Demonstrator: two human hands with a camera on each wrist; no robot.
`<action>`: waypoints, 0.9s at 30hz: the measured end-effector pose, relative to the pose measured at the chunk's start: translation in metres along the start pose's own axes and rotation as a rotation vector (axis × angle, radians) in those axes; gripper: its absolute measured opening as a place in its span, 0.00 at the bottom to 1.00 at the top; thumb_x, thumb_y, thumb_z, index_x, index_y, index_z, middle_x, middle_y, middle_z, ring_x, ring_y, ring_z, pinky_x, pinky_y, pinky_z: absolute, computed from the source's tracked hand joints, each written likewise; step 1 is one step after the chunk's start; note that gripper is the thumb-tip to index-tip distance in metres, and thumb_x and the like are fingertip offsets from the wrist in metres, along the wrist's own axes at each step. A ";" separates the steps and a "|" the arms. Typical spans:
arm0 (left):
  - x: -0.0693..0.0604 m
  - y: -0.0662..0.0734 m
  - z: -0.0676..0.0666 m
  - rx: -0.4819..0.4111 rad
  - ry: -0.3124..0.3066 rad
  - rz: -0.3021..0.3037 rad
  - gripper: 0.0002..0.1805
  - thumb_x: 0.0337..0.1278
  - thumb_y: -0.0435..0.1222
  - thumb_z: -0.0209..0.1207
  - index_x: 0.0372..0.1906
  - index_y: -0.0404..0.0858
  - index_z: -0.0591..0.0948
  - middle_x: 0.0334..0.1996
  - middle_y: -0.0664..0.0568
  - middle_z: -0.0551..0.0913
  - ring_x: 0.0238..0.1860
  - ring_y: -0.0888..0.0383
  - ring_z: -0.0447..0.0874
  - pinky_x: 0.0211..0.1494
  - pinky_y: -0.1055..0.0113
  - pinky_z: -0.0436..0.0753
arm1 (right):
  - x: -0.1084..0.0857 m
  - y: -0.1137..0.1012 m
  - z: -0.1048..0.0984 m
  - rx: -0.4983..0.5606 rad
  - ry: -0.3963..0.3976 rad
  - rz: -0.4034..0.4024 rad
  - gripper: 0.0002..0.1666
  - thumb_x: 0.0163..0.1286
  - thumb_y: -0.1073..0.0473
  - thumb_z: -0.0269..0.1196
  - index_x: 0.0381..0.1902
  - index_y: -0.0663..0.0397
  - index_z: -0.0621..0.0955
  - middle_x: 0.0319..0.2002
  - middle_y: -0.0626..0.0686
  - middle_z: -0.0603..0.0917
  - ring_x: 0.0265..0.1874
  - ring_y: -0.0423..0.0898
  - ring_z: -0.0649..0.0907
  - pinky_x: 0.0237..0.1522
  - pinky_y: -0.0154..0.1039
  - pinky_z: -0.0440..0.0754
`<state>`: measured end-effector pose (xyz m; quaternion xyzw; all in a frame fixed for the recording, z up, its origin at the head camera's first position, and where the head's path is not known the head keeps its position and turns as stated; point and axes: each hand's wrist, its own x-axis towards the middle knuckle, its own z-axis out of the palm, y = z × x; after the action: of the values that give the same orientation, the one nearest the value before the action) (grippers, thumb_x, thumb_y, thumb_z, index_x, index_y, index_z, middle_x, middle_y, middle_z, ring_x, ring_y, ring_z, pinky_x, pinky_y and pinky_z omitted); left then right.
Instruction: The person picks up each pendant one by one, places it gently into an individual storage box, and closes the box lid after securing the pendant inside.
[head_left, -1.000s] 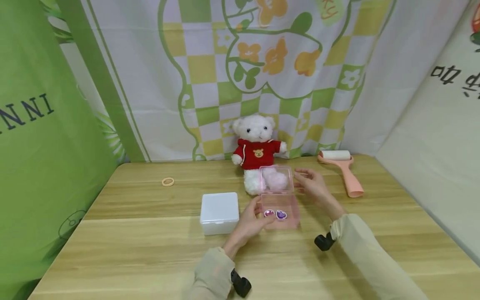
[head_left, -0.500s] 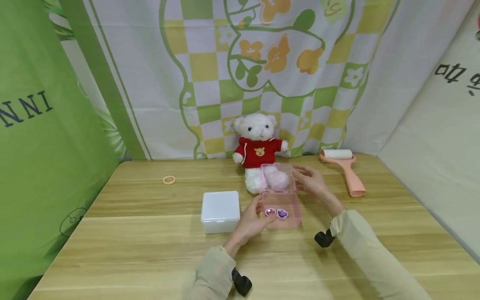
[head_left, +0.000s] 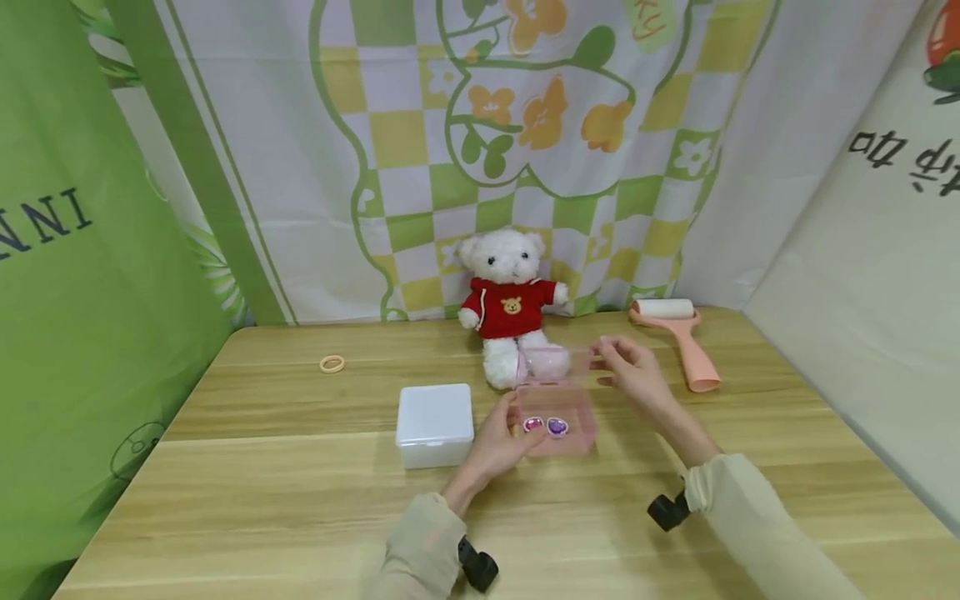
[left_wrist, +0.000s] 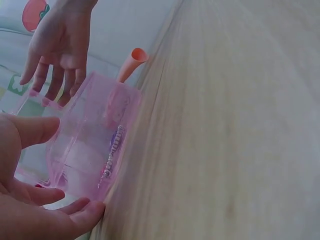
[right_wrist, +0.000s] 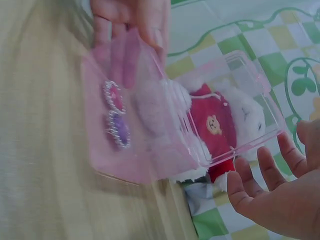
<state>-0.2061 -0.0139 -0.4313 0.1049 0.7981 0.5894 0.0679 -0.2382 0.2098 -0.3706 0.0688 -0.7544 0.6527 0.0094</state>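
Note:
A clear pink hinged box (head_left: 570,443) stands on the table with its lid (head_left: 558,360) raised. Inside lie two gem pieces with beaded silvery rims, a pink one (right_wrist: 114,96) and a purple one (head_left: 557,427). My left hand (head_left: 497,442) grips the box's left side, thumb over the near rim and fingers along the outer wall. At the right edge of the lid, my right hand (head_left: 636,375) has its fingertips touching or very near the corner, fingers loosely bent. The right wrist view shows no firm grip on the lid (right_wrist: 265,107).
A white lidded box (head_left: 435,425) sits just left of my left hand. Behind the pink box a white teddy bear (head_left: 510,304) in a red hoodie leans on the curtain. A peach-handled lint roller (head_left: 686,342) lies right, and a small beige ring (head_left: 332,364) left.
The lid's top edge sits lower in the head view and the lid looks more tilted. My right hand has shifted slightly right and down. My left hand has stayed on the box.

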 end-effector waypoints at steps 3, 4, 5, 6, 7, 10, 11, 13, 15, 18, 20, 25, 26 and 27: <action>0.001 0.001 0.000 0.016 0.037 0.021 0.35 0.58 0.38 0.61 0.68 0.29 0.63 0.53 0.35 0.75 0.53 0.43 0.74 0.57 0.49 0.73 | -0.013 0.003 0.004 -0.034 0.021 -0.001 0.18 0.75 0.53 0.53 0.45 0.65 0.76 0.41 0.45 0.80 0.42 0.37 0.80 0.45 0.39 0.81; 0.001 0.002 0.000 0.023 0.055 0.025 0.32 0.61 0.37 0.58 0.68 0.29 0.64 0.53 0.34 0.76 0.54 0.42 0.75 0.57 0.48 0.73 | -0.016 0.006 0.005 -0.051 0.019 -0.002 0.18 0.75 0.53 0.54 0.45 0.67 0.76 0.42 0.48 0.80 0.42 0.37 0.80 0.45 0.40 0.81; 0.002 0.003 0.000 0.021 0.071 0.021 0.30 0.64 0.38 0.54 0.68 0.30 0.64 0.55 0.33 0.75 0.56 0.41 0.74 0.59 0.48 0.72 | -0.020 0.008 0.006 -0.071 0.015 -0.006 0.19 0.74 0.54 0.54 0.46 0.69 0.75 0.43 0.51 0.80 0.42 0.37 0.80 0.45 0.41 0.81; 0.002 0.004 0.000 0.019 0.089 0.012 0.28 0.68 0.39 0.50 0.68 0.31 0.64 0.57 0.33 0.74 0.58 0.39 0.73 0.61 0.47 0.70 | -0.023 0.010 0.007 -0.088 0.009 -0.009 0.19 0.74 0.55 0.55 0.46 0.70 0.75 0.45 0.55 0.79 0.42 0.37 0.79 0.45 0.42 0.81; 0.002 0.005 0.000 0.019 0.108 0.002 0.27 0.71 0.40 0.45 0.69 0.32 0.64 0.60 0.33 0.72 0.60 0.38 0.71 0.63 0.47 0.68 | -0.026 0.012 0.008 -0.096 0.002 -0.008 0.19 0.74 0.56 0.55 0.48 0.72 0.74 0.47 0.58 0.78 0.43 0.37 0.79 0.46 0.44 0.81; 0.003 0.006 -0.001 0.012 0.151 -0.032 0.27 0.75 0.46 0.36 0.70 0.37 0.64 0.62 0.36 0.72 0.62 0.38 0.69 0.63 0.45 0.67 | -0.034 0.021 0.011 -0.111 -0.038 0.001 0.21 0.74 0.57 0.55 0.52 0.73 0.73 0.54 0.65 0.75 0.47 0.42 0.79 0.47 0.47 0.81; 0.003 0.007 -0.001 -0.001 0.157 -0.043 0.27 0.75 0.47 0.37 0.70 0.39 0.64 0.60 0.36 0.74 0.59 0.38 0.71 0.61 0.46 0.69 | -0.037 0.023 0.011 -0.114 -0.049 0.007 0.21 0.74 0.58 0.55 0.53 0.73 0.73 0.55 0.66 0.74 0.49 0.45 0.79 0.48 0.47 0.81; 0.003 0.006 -0.002 -0.026 0.162 -0.044 0.26 0.73 0.47 0.41 0.69 0.41 0.66 0.55 0.37 0.78 0.54 0.40 0.76 0.54 0.48 0.74 | -0.041 0.029 0.013 -0.104 -0.076 0.013 0.21 0.73 0.59 0.56 0.54 0.73 0.72 0.57 0.68 0.73 0.51 0.51 0.79 0.47 0.46 0.81; 0.002 0.005 -0.003 -0.065 0.154 -0.029 0.25 0.67 0.43 0.49 0.67 0.42 0.69 0.50 0.38 0.79 0.49 0.42 0.78 0.48 0.51 0.77 | -0.043 0.035 0.015 -0.088 -0.093 0.009 0.20 0.72 0.62 0.56 0.54 0.73 0.72 0.57 0.70 0.72 0.51 0.54 0.79 0.46 0.43 0.81; 0.002 0.002 -0.003 -0.119 0.150 0.004 0.26 0.58 0.36 0.58 0.63 0.39 0.72 0.53 0.37 0.77 0.52 0.43 0.77 0.52 0.52 0.78 | -0.046 0.041 0.017 -0.025 -0.098 0.020 0.19 0.70 0.67 0.57 0.54 0.75 0.71 0.57 0.71 0.71 0.48 0.52 0.80 0.45 0.40 0.81; 0.001 0.000 -0.004 -0.139 0.147 0.028 0.26 0.54 0.33 0.61 0.60 0.37 0.74 0.54 0.36 0.77 0.52 0.41 0.77 0.53 0.50 0.77 | -0.047 0.044 0.019 0.016 -0.096 0.036 0.19 0.69 0.69 0.57 0.54 0.76 0.71 0.56 0.71 0.71 0.46 0.48 0.81 0.44 0.37 0.81; 0.002 -0.004 -0.003 -0.142 0.144 0.060 0.20 0.54 0.32 0.63 0.54 0.35 0.78 0.53 0.36 0.77 0.52 0.40 0.77 0.55 0.49 0.76 | -0.048 0.047 0.021 0.053 -0.095 0.057 0.20 0.67 0.70 0.58 0.55 0.77 0.70 0.57 0.71 0.70 0.46 0.45 0.81 0.43 0.36 0.81; 0.002 -0.005 -0.003 -0.148 0.145 0.056 0.20 0.54 0.32 0.63 0.54 0.35 0.78 0.53 0.37 0.77 0.52 0.40 0.77 0.55 0.50 0.76 | -0.049 0.047 0.021 0.050 -0.095 0.057 0.20 0.67 0.70 0.58 0.55 0.77 0.70 0.57 0.71 0.70 0.46 0.45 0.81 0.43 0.36 0.81; 0.002 -0.006 -0.002 -0.157 0.146 0.052 0.19 0.53 0.31 0.63 0.53 0.36 0.79 0.53 0.37 0.78 0.52 0.41 0.77 0.55 0.50 0.76 | -0.049 0.047 0.021 0.047 -0.094 0.056 0.21 0.67 0.71 0.58 0.55 0.77 0.70 0.57 0.71 0.70 0.46 0.45 0.81 0.43 0.36 0.81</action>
<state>-0.2090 -0.0169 -0.4360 0.0768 0.7492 0.6578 0.0025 -0.1938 0.2002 -0.4253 0.0787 -0.7401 0.6663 -0.0459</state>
